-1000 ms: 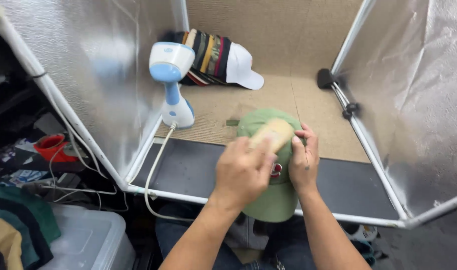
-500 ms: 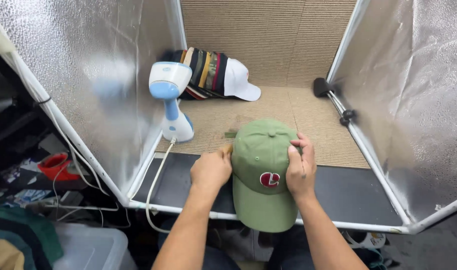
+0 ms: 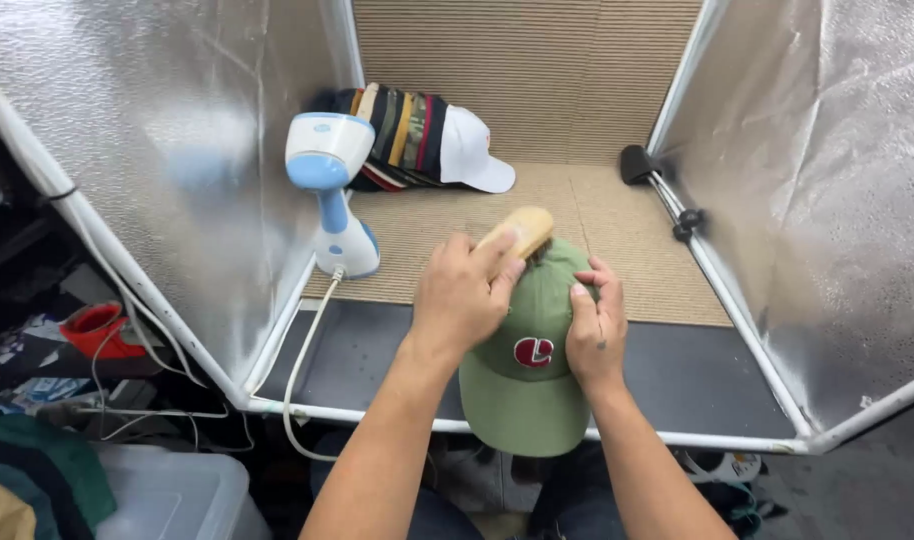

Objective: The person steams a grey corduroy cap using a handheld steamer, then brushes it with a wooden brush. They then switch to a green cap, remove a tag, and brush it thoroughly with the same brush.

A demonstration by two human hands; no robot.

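Observation:
A green cap (image 3: 529,375) with a red and white emblem sits at the front of a silver-walled booth, brim toward me. My left hand (image 3: 464,297) grips a wooden brush (image 3: 518,231) whose far end lies on the crown's back left. My right hand (image 3: 596,328) holds the crown's right side, fingers spread over the fabric.
A blue and white handheld steamer (image 3: 329,190) stands upright at the left, its white cord (image 3: 299,370) trailing over the front rail (image 3: 677,438). A row of stacked caps (image 3: 417,138) lies at the back. A black clamp (image 3: 637,165) sits on the right frame. A clear plastic bin (image 3: 167,495) is lower left.
Half a second ago the left hand lay on the cap's left side with the brush hidden; now it has lifted and moved toward the crown, brush pointing away from me.

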